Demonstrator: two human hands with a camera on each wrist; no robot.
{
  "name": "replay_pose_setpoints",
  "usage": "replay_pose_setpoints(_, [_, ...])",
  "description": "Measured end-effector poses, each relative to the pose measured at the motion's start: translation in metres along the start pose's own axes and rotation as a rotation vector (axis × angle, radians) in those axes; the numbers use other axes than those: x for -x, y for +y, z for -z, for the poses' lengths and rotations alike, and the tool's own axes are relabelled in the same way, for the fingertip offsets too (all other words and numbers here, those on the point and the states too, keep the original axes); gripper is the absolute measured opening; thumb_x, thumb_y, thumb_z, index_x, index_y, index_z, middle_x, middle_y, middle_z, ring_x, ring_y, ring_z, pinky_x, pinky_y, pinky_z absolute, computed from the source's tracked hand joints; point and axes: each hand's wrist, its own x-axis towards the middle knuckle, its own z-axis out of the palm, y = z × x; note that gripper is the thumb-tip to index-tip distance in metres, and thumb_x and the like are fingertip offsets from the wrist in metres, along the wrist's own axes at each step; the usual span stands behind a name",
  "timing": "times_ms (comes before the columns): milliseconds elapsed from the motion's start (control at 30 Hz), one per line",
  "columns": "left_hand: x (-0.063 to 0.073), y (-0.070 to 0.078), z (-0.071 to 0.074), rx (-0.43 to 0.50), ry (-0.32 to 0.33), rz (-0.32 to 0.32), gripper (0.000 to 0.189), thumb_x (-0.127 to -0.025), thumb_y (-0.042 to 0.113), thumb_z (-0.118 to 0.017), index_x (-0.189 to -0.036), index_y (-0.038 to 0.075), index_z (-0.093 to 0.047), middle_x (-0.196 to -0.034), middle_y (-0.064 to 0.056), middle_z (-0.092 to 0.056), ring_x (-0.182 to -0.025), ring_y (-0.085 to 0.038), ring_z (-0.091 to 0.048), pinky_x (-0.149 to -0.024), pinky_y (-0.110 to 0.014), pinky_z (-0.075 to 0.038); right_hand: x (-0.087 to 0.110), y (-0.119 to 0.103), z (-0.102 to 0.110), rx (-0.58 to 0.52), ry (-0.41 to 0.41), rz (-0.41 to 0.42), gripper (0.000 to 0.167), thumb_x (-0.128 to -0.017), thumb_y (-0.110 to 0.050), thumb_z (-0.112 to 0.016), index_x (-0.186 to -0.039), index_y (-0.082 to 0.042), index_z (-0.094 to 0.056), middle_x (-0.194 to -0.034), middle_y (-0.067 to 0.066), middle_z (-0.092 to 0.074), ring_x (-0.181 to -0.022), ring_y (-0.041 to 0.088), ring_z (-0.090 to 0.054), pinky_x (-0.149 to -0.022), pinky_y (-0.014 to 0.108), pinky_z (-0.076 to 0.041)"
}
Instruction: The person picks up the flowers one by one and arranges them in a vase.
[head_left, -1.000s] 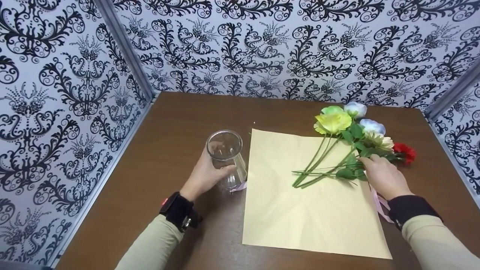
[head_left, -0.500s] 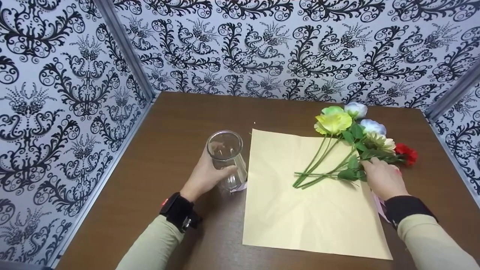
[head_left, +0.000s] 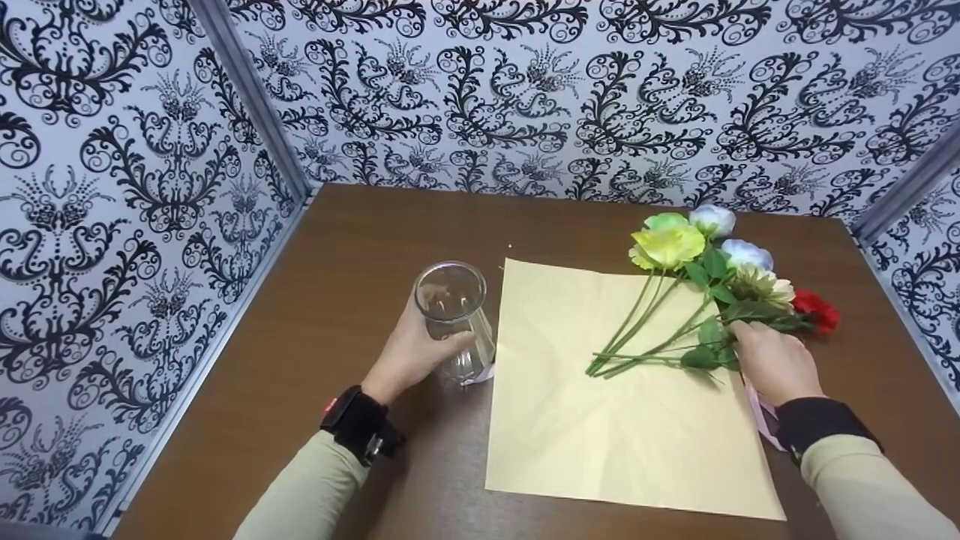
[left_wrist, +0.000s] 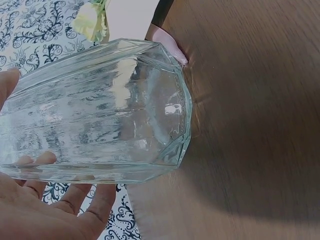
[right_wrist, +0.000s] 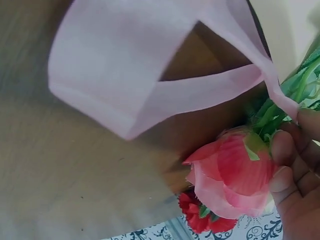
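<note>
My left hand (head_left: 409, 352) grips the side of a clear glass vase (head_left: 450, 324), which stands upright on the table left of the paper. In the left wrist view the vase's faceted base (left_wrist: 170, 110) shows, with fingers curled along its wall. At the right, my right hand (head_left: 776, 364) pinches the stem of a pink artificial flower (right_wrist: 235, 175); that bloom is hidden by the hand in the head view. Around it lie a yellow-green flower (head_left: 667, 241), pale blue flowers (head_left: 712, 220), a cream flower (head_left: 761, 286) and a red carnation (head_left: 817, 311), their stems crossing over the paper.
A sheet of beige wrapping paper (head_left: 615, 442) lies flat on the brown table (head_left: 360, 240). Pink ribbon (right_wrist: 105, 60) runs under it, one loop emerging beside my right wrist and an end near the vase. Patterned walls (head_left: 510, 97) stand behind and at both sides.
My right hand has shifted slightly down, drawing the held stem and the red carnation a little right and down. The left hand and vase stay put.
</note>
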Motion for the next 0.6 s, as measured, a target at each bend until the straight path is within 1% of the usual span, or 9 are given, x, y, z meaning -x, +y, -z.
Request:
replay_pose_setpoints(167, [0.001,0.001,0.001,-0.007,0.007,0.006,0.078,-0.078,0.024,-0.089,-0.139,0.010,-0.043,-0.135,-0.008,-0.055,-0.119,-0.023,-0.057,-0.104,-0.041,-0.045,0.002,0.002,0.003,-0.091,0.027,-0.058,0.021,-0.093,0.000,-0.063,-0.114,0.000,-0.064,-0.088,0.029,-0.069,-0.072,0.053,-0.063,-0.056,0.065,-0.048])
replay_pose_setpoints(267, [0.001,0.002,0.001,-0.015,0.008,0.007,0.080,-0.077,0.024,-0.089,-0.141,0.010,-0.042,-0.137,-0.009,-0.054,-0.122,-0.024,-0.056,-0.105,-0.043,-0.044,0.003,0.003,0.005,-0.147,0.040,-0.121,0.022,-0.095,-0.005,-0.063,-0.117,-0.002,-0.065,-0.089,0.032,-0.069,-0.072,0.055,-0.063,-0.054,0.064,-0.046])
replay_pose_setpoints(367, [0.002,0.003,0.000,-0.018,0.006,0.006,0.082,-0.077,0.024,-0.089,-0.143,0.010,-0.041,-0.140,-0.010,-0.052,-0.124,-0.025,-0.055,-0.106,-0.043,-0.043,0.002,0.003,0.007,-0.190,0.065,-0.197,0.024,-0.096,-0.009,-0.060,-0.118,-0.002,-0.065,-0.089,0.034,-0.068,-0.072,0.056,-0.062,-0.056,0.064,-0.045])
replay_pose_setpoints(500, [0.001,0.004,-0.001,-0.016,0.012,0.005,0.082,-0.076,0.024,-0.089,-0.142,0.010,-0.042,-0.138,-0.010,-0.053,-0.121,-0.025,-0.056,-0.105,-0.043,-0.044,0.001,0.001,0.012,-0.289,0.077,-0.321,0.033,-0.099,-0.017,-0.051,-0.124,-0.001,-0.066,-0.097,0.032,-0.069,-0.086,0.055,-0.062,-0.070,0.063,-0.047])
replay_pose_setpoints(533, [0.001,0.005,-0.001,-0.016,0.012,0.004,0.081,-0.076,0.024,-0.089,-0.141,0.010,-0.042,-0.137,-0.010,-0.053,-0.121,-0.025,-0.057,-0.104,-0.043,-0.045,0.000,0.000,0.014,-0.322,0.071,-0.357,0.037,-0.101,-0.022,-0.048,-0.127,-0.001,-0.065,-0.095,0.030,-0.070,-0.089,0.053,-0.063,-0.074,0.059,-0.047])
replay_pose_setpoints(600, [0.001,0.005,-0.003,-0.018,0.013,0.004,0.080,-0.076,0.024,-0.089,-0.140,0.010,-0.043,-0.136,-0.009,-0.054,-0.120,-0.025,-0.057,-0.104,-0.043,-0.045,-0.001,-0.002,0.017,-0.399,0.066,-0.432,0.045,-0.104,-0.032,-0.045,-0.132,-0.002,-0.064,-0.090,0.024,-0.073,-0.089,0.048,-0.066,-0.075,0.050,-0.050])
